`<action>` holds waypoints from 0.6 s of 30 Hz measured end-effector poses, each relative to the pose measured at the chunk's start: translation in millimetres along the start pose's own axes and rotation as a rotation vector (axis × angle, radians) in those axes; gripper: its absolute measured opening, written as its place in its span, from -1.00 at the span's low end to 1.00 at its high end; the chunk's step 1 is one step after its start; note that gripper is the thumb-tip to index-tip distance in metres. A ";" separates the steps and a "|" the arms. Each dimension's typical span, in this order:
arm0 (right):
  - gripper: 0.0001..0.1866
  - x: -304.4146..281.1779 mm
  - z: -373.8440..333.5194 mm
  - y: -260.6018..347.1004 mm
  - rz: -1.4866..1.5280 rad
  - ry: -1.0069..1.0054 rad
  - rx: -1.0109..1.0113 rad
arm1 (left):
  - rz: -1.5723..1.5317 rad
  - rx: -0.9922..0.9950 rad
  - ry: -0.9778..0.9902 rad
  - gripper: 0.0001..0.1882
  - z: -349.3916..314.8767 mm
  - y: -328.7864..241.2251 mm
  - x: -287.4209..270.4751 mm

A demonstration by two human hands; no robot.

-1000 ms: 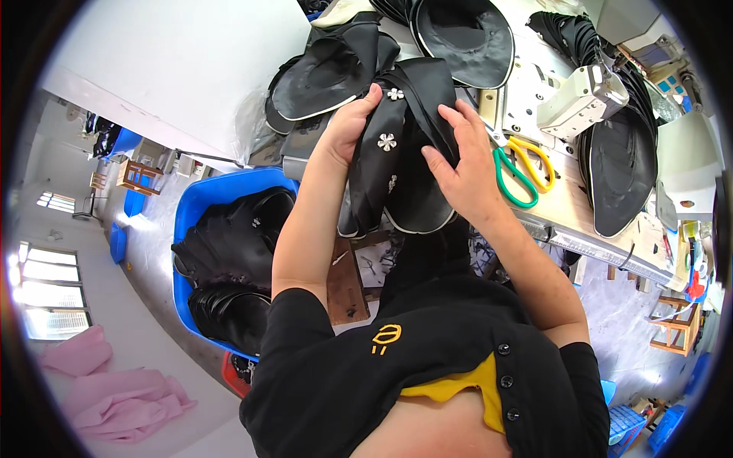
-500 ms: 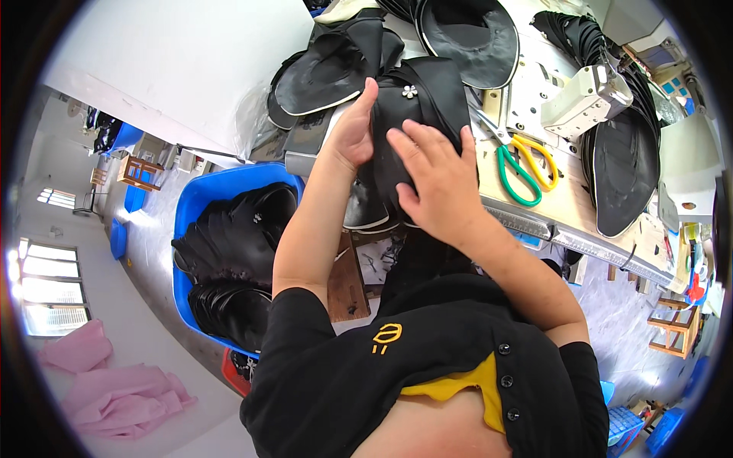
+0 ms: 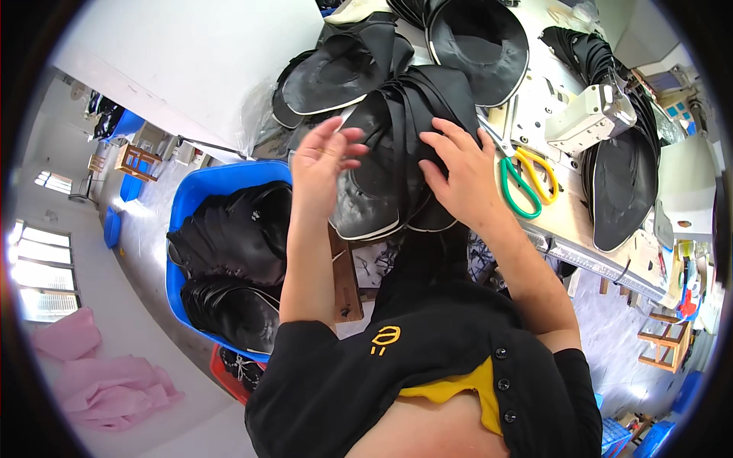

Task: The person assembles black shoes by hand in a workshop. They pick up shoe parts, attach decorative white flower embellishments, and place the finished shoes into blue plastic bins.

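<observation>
Right hand (image 3: 460, 174), fingers spread and thumb apart with no grip visible, lies over the right side of the black layered pieces (image 3: 385, 141) at upper centre, whose long axis runs from upper right to lower left; the left hand (image 3: 322, 153), loosely curled and seemingly empty, is farther out at their left edge, contact unclear. Beyond, at right, scissors (image 3: 505, 180) rest on the tabletop (image 3: 566, 212).

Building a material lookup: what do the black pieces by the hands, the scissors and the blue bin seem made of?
Black pieces: leather or synthetic, can't tell which; satin sheen, soft folds.
Scissors: blades probably steel, silvery; handles likely plastic or plastic-coated, smooth solid green and yellow.
Bin: probably moulded plastic; semi-gloss, even blue, rounded corner.
</observation>
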State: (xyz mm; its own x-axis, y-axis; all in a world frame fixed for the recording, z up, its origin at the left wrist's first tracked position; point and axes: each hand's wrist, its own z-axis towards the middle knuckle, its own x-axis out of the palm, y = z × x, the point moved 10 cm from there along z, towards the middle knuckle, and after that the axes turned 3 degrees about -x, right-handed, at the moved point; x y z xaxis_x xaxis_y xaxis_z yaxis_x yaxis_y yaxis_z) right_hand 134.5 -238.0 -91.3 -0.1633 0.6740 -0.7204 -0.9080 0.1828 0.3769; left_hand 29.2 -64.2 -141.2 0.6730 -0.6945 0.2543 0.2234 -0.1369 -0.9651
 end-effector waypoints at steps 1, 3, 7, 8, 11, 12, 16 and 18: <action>-0.68 -2.8 -1.5 -1.3 0.008 -0.017 0.003 | 0.041 0.024 -0.106 -0.74 4.7 -4.2 -18.9; -0.69 -10.2 -2.4 -3.0 0.024 -0.085 -0.033 | 0.049 0.009 -0.091 -0.73 10.6 -8.2 -23.3; -0.52 -33.9 -2.8 -2.6 -0.078 -0.290 -0.123 | 0.284 -0.048 0.138 -0.57 7.9 16.3 42.9; -0.46 -38.5 0.8 -3.3 -0.118 -0.317 -0.065 | 0.178 -0.074 0.290 -0.55 6.6 31.2 67.7; -0.24 -30.7 3.1 -43.4 -0.088 -0.205 0.193 | 0.614 -0.004 0.293 -0.62 3.9 24.3 99.6; -0.23 -22.6 2.5 -62.3 0.069 -0.160 0.292 | 0.565 -0.016 0.310 -0.64 6.4 29.3 103.7; -0.26 10.9 -2.6 -108.9 0.429 0.038 0.602 | 0.164 -0.087 0.338 -0.67 11.2 38.3 105.2; -0.34 23.1 -4.5 -121.5 0.498 -0.002 0.610 | -0.074 -0.176 0.312 -0.65 5.4 36.4 89.5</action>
State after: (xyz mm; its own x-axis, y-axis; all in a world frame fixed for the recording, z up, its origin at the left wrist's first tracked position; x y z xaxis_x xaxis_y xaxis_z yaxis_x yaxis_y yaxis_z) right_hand 239.4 -247.9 -156.4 -0.4944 0.7809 -0.3819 -0.3558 0.2191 0.9085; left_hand 101.3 -127.5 -153.3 0.4060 -0.8564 0.3191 0.1202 -0.2960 -0.9476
